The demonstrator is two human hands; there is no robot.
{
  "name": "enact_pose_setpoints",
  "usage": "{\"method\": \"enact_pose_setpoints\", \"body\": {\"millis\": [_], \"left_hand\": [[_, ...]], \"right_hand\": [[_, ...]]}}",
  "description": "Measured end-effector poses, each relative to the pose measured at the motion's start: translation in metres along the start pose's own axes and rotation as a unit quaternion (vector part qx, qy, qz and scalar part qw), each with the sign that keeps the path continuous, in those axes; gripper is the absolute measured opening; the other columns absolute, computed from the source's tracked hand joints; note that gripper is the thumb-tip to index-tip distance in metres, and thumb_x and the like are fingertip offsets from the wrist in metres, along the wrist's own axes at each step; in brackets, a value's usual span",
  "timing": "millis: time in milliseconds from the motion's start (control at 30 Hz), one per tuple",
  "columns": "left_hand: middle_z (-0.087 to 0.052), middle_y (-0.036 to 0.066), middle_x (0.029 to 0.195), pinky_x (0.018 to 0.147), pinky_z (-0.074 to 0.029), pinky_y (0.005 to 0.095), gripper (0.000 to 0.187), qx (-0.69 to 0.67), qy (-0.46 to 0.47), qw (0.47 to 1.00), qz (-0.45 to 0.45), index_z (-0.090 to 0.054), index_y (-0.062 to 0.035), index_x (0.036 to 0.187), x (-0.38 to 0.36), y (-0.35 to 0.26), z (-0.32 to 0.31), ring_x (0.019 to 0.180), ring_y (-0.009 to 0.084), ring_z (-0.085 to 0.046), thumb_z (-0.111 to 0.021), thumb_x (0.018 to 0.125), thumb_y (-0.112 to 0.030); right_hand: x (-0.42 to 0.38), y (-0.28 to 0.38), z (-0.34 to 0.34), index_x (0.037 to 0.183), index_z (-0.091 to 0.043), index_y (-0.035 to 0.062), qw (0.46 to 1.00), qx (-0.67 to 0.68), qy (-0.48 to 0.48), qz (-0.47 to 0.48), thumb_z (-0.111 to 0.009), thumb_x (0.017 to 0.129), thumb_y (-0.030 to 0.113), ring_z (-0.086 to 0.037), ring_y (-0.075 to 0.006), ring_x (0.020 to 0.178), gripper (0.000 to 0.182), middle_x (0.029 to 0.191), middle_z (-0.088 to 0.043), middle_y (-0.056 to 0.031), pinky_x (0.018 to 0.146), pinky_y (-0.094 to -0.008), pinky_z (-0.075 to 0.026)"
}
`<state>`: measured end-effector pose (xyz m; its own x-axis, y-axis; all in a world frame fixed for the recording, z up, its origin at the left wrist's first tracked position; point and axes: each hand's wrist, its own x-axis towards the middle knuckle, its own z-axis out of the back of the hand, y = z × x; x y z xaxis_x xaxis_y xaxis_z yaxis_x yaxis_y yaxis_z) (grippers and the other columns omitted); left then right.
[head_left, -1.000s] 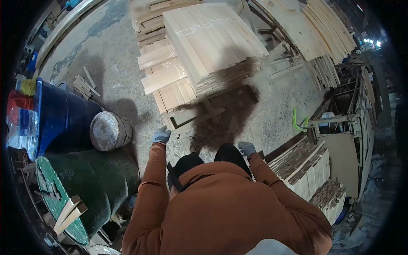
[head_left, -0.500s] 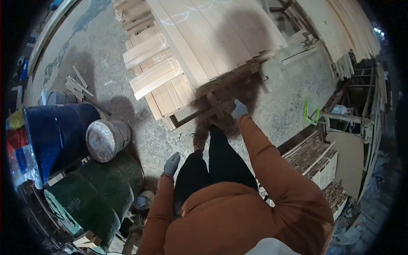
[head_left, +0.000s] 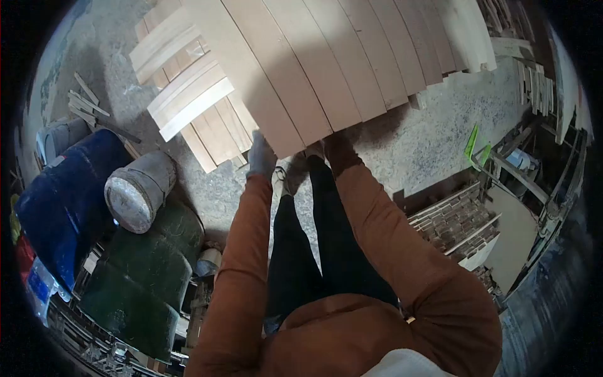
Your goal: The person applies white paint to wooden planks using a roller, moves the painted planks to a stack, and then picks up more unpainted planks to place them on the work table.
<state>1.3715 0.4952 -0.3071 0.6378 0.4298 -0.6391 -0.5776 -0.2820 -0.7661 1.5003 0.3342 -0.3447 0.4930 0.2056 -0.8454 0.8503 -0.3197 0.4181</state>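
Observation:
A stack of pale wooden boards point(head_left: 301, 75), laid side by side, fills the top middle of the head view. At its near left corner is my left hand point(head_left: 261, 156) in a grey glove, against the edge of the outermost board; its fingers are largely hidden there. My right hand point(head_left: 340, 151) is in dark shadow at the near ends of the boards, a little to the right. Its fingers cannot be made out. Shorter boards point(head_left: 210, 125) lie lower down on the stack's left side, with a few pale strips across them.
On the left stand a blue drum point(head_left: 69, 201), a green drum point(head_left: 138, 270) and a whitish bucket point(head_left: 141, 195). Scrap sticks point(head_left: 85, 103) lie on the floor beyond. To the right are stacked small wood pieces point(head_left: 455, 220), a bright green object point(head_left: 474, 147) and a metal frame point(head_left: 521, 169).
Both hands have moved to the near edge of the board stack; the left came up from beside my leg. The view has shifted closer, so the boards appear larger.

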Motion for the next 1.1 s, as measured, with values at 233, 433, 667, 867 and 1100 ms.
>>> {"method": "enact_pose_setpoints", "body": {"millis": [233, 433, 667, 867, 1100], "left_hand": [[-0.052, 0.005, 0.115, 0.081, -0.042, 0.0325, 0.054, 0.080, 0.006, 0.997, 0.017, -0.044, -0.0055, 0.122, 0.047, 0.014, -0.018, 0.099, 0.0195, -0.052, -0.041, 0.090, -0.049], [-0.047, 0.008, 0.121, 0.086, -0.040, 0.0341, 0.061, 0.040, -0.012, 0.998, 0.040, -0.037, -0.0040, 0.127, 0.048, 0.023, -0.023, 0.105, 0.0213, -0.050, -0.038, 0.090, -0.052], [-0.042, 0.012, 0.128, 0.092, -0.039, 0.0359, 0.068, -0.093, -0.086, 0.991, 0.032, -0.028, -0.0023, 0.133, 0.032, 0.001, -0.029, 0.112, 0.0233, -0.047, -0.033, 0.090, -0.055], [-0.038, 0.015, 0.134, 0.097, -0.037, 0.0375, 0.075, -0.327, -0.123, 0.937, -0.025, -0.021, -0.0008, 0.138, -0.042, -0.121, -0.021, 0.117, 0.0251, -0.045, -0.030, 0.090, -0.058], [-0.028, 0.012, 0.142, 0.105, -0.025, 0.0354, 0.079, -0.227, -0.040, 0.970, -0.084, -0.020, -0.0045, 0.140, -0.069, -0.155, -0.029, 0.128, 0.0230, -0.030, -0.024, 0.088, -0.064]], "right_hand": [[0.003, -0.003, 0.003, 0.111, -0.056, 0.0111, 0.997, -0.058, -0.032, 0.026, -0.049, 0.088, 0.030, -0.056, -0.0246, 0.091, 0.030, 0.101, -0.062, -0.0089, 0.080, -0.0394, -0.044], [-0.010, 0.000, 0.010, 0.111, -0.055, 0.0104, 0.987, -0.135, -0.067, 0.063, -0.049, 0.089, 0.030, -0.056, -0.0243, 0.089, 0.030, 0.100, -0.062, -0.0091, 0.079, -0.0387, -0.044], [-0.026, 0.009, 0.001, 0.112, -0.054, 0.0096, 0.922, -0.317, -0.136, 0.175, -0.048, 0.090, 0.029, -0.056, -0.0241, 0.087, 0.030, 0.098, -0.062, -0.0094, 0.078, -0.0380, -0.045], [-0.144, 0.051, -0.051, 0.114, -0.052, 0.0065, 0.803, -0.536, -0.210, 0.152, -0.047, 0.090, 0.029, -0.057, -0.0229, 0.087, 0.033, 0.101, -0.060, -0.0113, 0.078, -0.0338, -0.046], [-0.168, 0.050, -0.076, 0.119, -0.047, -0.0044, 0.634, -0.580, -0.255, 0.443, -0.047, 0.093, 0.030, -0.055, -0.0215, 0.095, 0.043, 0.108, -0.055, -0.0169, 0.084, -0.0287, -0.045]]}}
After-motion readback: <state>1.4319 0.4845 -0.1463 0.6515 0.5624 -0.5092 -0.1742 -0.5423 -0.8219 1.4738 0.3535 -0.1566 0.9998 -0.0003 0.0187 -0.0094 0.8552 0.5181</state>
